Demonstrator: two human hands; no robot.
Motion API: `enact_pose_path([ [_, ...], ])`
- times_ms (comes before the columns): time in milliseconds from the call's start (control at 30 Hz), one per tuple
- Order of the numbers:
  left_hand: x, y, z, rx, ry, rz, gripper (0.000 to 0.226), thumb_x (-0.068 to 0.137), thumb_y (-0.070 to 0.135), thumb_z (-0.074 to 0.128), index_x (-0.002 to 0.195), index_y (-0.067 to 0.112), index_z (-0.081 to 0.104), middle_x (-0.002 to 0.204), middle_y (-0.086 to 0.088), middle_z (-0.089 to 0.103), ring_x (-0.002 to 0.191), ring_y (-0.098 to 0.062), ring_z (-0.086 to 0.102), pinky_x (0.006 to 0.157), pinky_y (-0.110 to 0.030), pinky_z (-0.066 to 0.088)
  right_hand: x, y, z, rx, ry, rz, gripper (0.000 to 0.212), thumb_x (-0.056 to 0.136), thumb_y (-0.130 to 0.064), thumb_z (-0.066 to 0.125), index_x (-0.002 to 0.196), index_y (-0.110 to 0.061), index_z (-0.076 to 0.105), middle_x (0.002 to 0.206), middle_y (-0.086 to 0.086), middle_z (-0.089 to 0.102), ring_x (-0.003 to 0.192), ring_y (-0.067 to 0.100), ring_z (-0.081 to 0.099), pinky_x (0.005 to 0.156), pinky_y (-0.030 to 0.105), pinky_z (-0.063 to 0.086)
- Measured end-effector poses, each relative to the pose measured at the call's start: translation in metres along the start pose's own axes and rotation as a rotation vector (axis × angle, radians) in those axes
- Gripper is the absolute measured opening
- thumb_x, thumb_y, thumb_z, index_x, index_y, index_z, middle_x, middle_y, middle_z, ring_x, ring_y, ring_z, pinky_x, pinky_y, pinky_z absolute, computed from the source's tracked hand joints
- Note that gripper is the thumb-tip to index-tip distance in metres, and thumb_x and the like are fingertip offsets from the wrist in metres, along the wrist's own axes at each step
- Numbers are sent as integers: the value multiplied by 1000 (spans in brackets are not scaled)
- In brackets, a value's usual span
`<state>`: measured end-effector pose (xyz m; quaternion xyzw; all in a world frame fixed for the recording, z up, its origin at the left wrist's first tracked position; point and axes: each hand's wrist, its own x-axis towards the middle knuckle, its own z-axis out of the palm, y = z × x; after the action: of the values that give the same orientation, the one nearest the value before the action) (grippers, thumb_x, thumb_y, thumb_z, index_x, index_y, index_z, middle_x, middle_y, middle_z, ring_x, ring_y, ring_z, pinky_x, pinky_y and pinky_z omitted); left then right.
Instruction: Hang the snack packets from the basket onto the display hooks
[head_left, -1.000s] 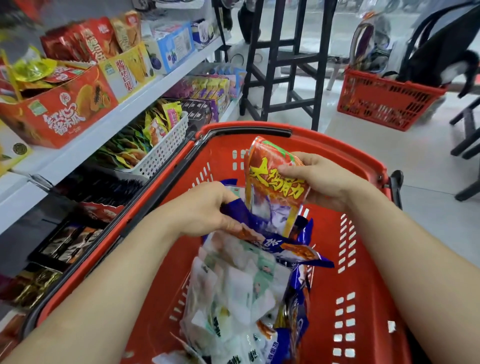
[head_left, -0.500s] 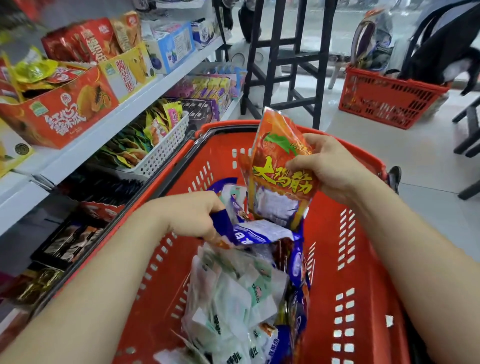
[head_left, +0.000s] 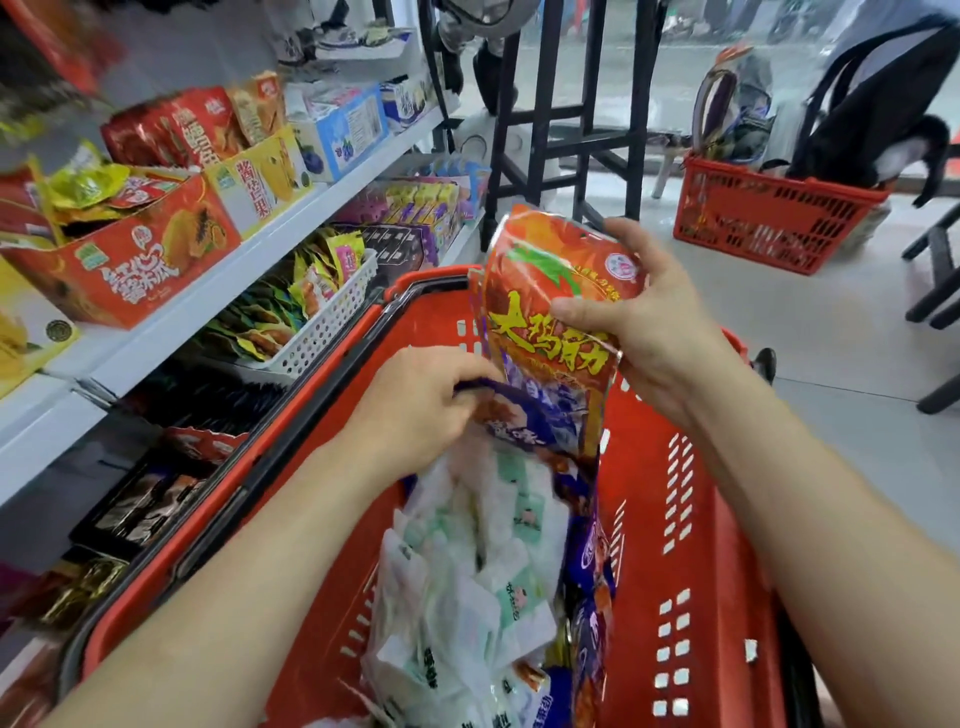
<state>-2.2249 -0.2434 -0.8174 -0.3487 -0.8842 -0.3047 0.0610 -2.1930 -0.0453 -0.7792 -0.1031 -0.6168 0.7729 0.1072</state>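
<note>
**Fig.: head view, packet pick-up from basket.** Our right hand (head_left: 644, 332) grips the orange-red snack packet (head_left: 550, 291) at its upper half, thumb across the printed front, fingers curled behind. The pkt stands roughly upright. Its top is above the far rim of the red basket (head_left: 675, 519) and its lower end overlaps the blue packet (head_left: 524, 415). Our left hand (head_left: 415, 410) pinches that blue packet by its top edge, just beside the orange-red one. Lower in the basket lie heaped white-green packets (head_left: 467, 545), touching the blue ones.

Change vs. a second earlier: the orange-red pkt has risen from inside the basket to above the rim, w/ the right hand riding up along it. The left hand has kept its pinch on the blue pkt & come up a little.

Meaning for the task: one pkt is nearly free & a second is being drawn out; nothing is hung yet. No display hooks are in view, so we can't judge the hang target from here.

A shelf (head_left: 208, 291) w/ boxed snacks runs at left. A second red basket (head_left: 769, 218) sits on the floor, well apart.
</note>
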Motion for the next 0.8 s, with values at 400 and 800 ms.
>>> enact_pose_path([
  [400,0,5,-13,450,194,101,23,73,5,68,91,12,55,84,-8,55,81,-32,51,63,-44,45,-31,0,1,-1099,-121,-425,105,83,-6,73,151,-47,5,112,13,68,75,17,68,72,36,57],
  [800,-75,34,96,795,-870,-18,107,76,82,41,150,12,11,80,-7,56,73,-29,60,56,-32,46,-22,22,0,-1092,-110,-303,79,87,-20,71,144,-50,25,119,0,65,87,19,66,82,43,57],
])
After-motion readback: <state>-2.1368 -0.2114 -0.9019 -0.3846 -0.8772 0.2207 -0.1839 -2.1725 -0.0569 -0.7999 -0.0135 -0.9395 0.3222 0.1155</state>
